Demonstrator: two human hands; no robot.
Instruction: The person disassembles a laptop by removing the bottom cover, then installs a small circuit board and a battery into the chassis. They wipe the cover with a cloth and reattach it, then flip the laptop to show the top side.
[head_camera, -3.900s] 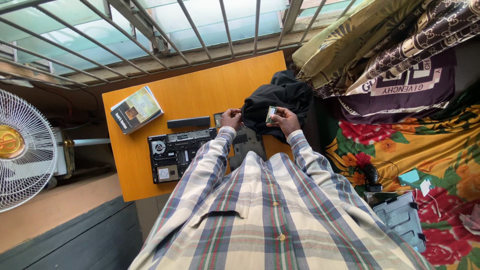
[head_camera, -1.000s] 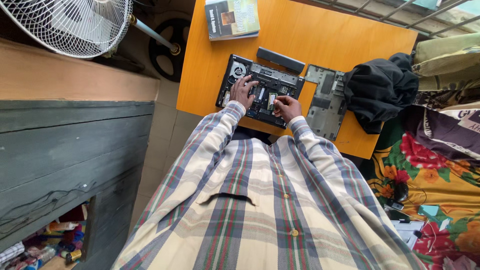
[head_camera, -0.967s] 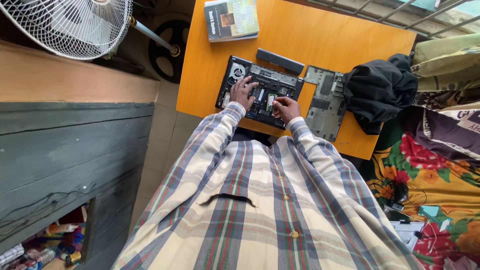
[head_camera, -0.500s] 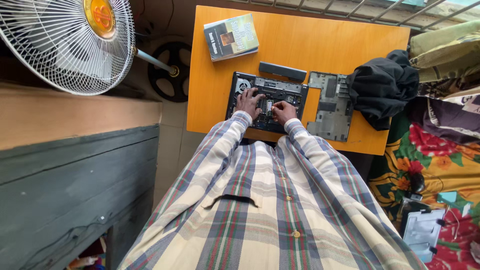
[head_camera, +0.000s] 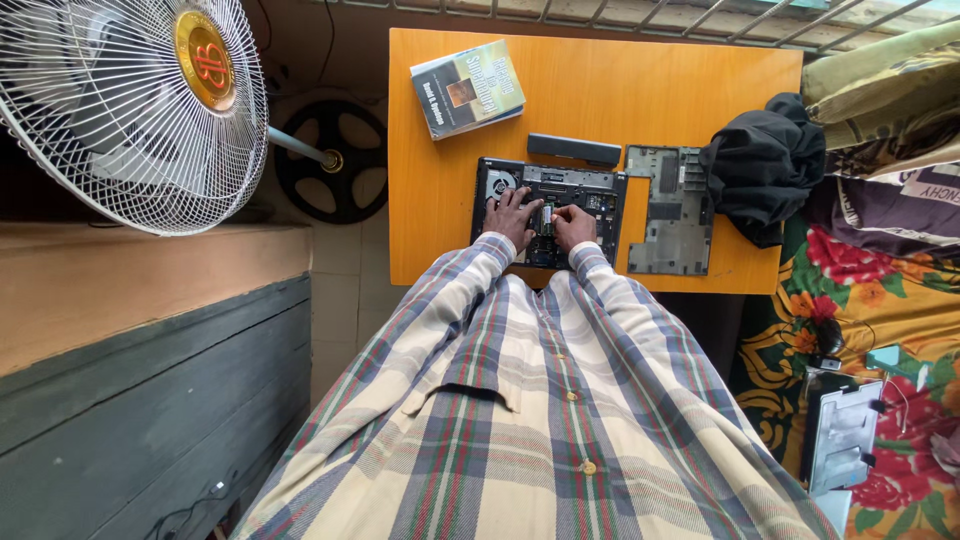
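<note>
Resting on an opened laptop with its underside bared, both hands meet over a small green memory module. The left hand lies flat with fingers loosely spread, fingertips at the module's left edge. The right hand has its fingers curled and drawn together at the module's right edge; whether it pinches the module cannot be told.

Just beyond the fingertips lies a long black battery bar, apart from the laptop. Just right of the right hand sits the removed grey bottom cover, flat, ribbed and cut with openings, and past it a crumpled black cloth at the table's edge. Well beyond the left hand a glossy paperback book lies tilted. The orange table is smooth and rectangular. Far left of the left hand stands a white wire-caged fan on a round black base.

The laptop is dark, showing a round cooling fan at its corner and dense boards inside. Nothing lies over the module but the fingers themselves.
</note>
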